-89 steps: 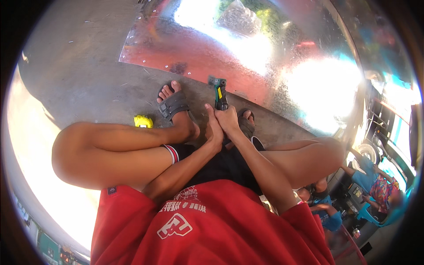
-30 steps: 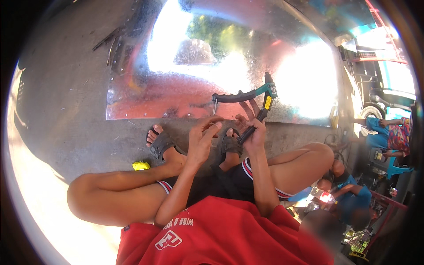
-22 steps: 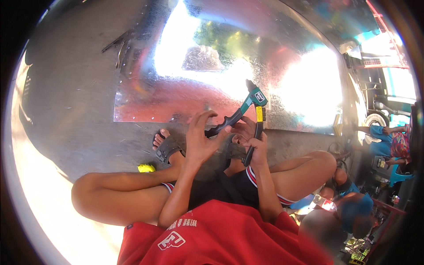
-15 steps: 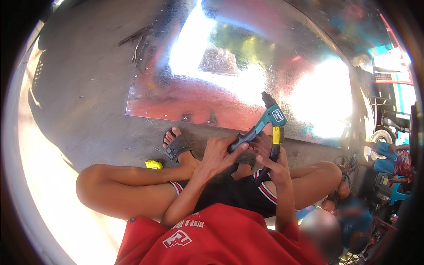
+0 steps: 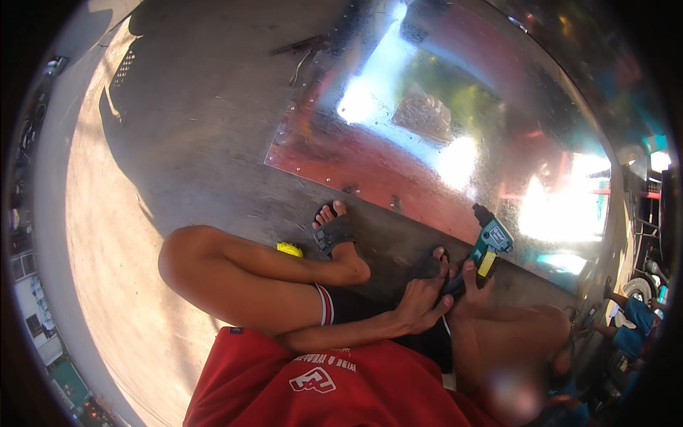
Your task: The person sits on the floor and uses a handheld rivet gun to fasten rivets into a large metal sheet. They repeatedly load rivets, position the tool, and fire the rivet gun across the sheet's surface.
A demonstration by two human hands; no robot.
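A green and black hand riveter (image 5: 492, 236) with a yellow label is held low near my right knee, nose pointing up and away from me, its handles close together. My left hand (image 5: 421, 304) has its fingers around the black handle end. My right hand (image 5: 471, 288) grips the tool just right of my left, partly hidden behind it. Beyond them lies a shiny metal sheet (image 5: 313, 142) with rivets along its edges and a clear bag of small metal pieces (image 5: 420, 114) on top. A yellow tape measure (image 5: 289, 249) sits beside my sandalled left foot (image 5: 333, 235).
Concrete floor (image 5: 178, 128) extends left, shaded near the sheet and sunlit beyond. Thin dark pieces (image 5: 299, 46) lie by the sheet's upper left corner. At the right edge are people in blue (image 5: 629, 338), a wheel (image 5: 634, 290) and assorted equipment.
The riveter's handles were spread wide a second ago and are now close together, with both hands lower on it. The view has turned, shifting the sheet and floor rightward.
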